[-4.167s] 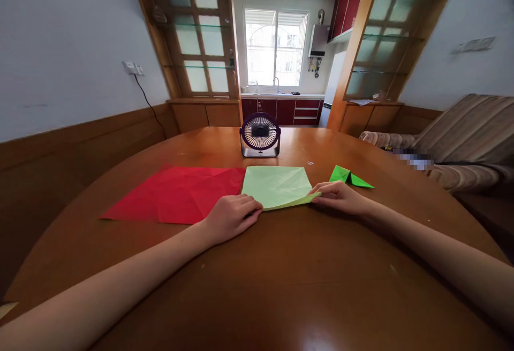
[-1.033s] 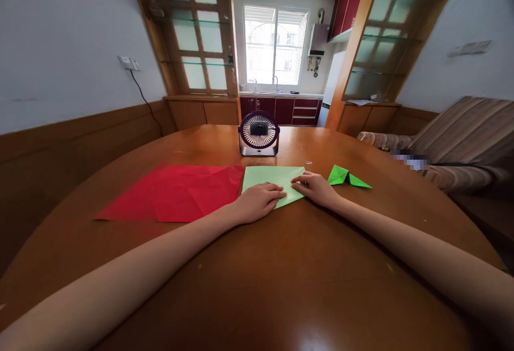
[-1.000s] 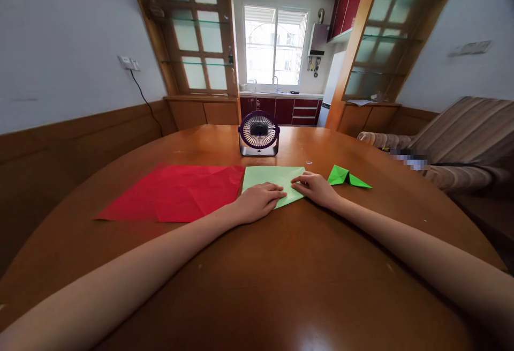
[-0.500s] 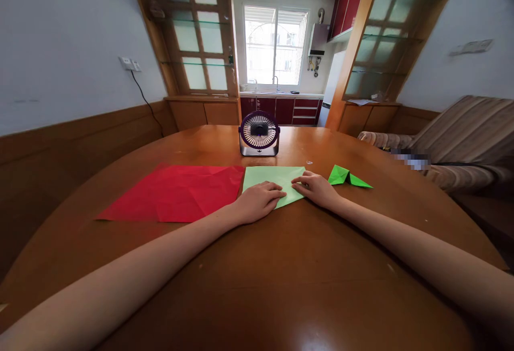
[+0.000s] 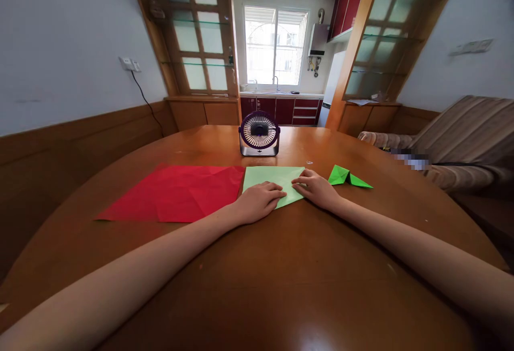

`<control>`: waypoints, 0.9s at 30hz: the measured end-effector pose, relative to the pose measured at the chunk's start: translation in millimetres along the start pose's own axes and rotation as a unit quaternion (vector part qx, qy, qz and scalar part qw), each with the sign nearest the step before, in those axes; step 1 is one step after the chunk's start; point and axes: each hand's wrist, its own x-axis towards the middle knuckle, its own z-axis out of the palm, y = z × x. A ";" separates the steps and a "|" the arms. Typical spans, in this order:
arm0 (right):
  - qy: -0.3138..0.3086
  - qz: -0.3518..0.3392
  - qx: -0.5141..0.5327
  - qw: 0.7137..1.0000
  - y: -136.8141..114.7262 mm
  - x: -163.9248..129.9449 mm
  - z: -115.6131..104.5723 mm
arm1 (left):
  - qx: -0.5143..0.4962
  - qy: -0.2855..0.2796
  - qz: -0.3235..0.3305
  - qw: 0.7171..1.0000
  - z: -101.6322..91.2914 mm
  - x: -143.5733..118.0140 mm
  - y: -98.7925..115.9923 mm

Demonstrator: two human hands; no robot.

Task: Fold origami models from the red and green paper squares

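You have a creased red paper sheet (image 5: 176,192) lying flat, a small purple desk fan (image 5: 259,134) behind, and a folded bright green paper shape (image 5: 348,177) to the right.

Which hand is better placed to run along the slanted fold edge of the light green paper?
Probably the left hand: its fingertips lie on the light green paper beside that edge; the right hand pins the right corner.

About four seconds ago the pale green paper sheet (image 5: 271,179) lay as a wide four-sided shape; now it is folded into a triangle. The left hand (image 5: 259,202) and the right hand (image 5: 317,188) have moved from its near corners onto its folded edge, closer together.
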 end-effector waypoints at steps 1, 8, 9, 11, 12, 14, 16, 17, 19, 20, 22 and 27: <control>0.004 -0.013 0.001 1.000 -0.1 0.2 -0.1 | 0.000 0.000 0.001 1.000 0.2 0.0 -0.2; 0.012 -0.073 -0.034 0.997 -5.3 0.2 -3.2 | 0.002 0.002 0.001 1.000 0.1 -0.3 0.4; 0.014 -0.077 -0.037 0.996 -6.3 0.0 -3.6 | 0.003 0.001 0.002 1.000 -0.1 -0.4 0.5; 0.017 -0.091 -0.032 0.995 -8.2 -0.4 -4.2 | 0.003 0.002 0.003 1.000 -0.2 -0.5 0.6; 0.017 -0.098 -0.025 0.995 -8.9 -0.6 -4.5 | 0.003 0.002 0.004 1.000 -0.2 -0.5 0.5; 0.013 -0.112 -0.011 0.994 -9.5 -0.8 -4.8 | 0.002 0.004 0.003 1.000 0.1 -0.5 0.3; 0.008 -0.121 -0.006 0.993 -9.1 -1.0 -4.9 | 0.001 0.003 0.002 1.000 0.2 -0.5 0.3; 0.008 -0.123 -0.006 0.992 -8.6 -1.1 -4.9 | 0.000 0.003 0.002 1.000 0.2 -0.5 0.3; 0.008 -0.127 -0.006 0.992 -7.4 -1.3 -4.6 | 0.000 0.001 0.001 1.000 0.0 -0.4 0.4; 0.008 -0.127 -0.005 0.992 -6.9 -1.4 -4.4 | 0.000 0.001 0.001 1.000 -0.1 -0.4 0.5; 0.002 -0.127 -0.003 0.992 -6.4 -1.4 -4.1 | 0.000 0.003 0.000 1.000 -0.1 -0.4 0.7; -0.005 -0.123 -0.004 0.992 -6.9 -0.9 -3.8 | 0.003 0.002 0.000 1.000 0.1 -0.2 1.1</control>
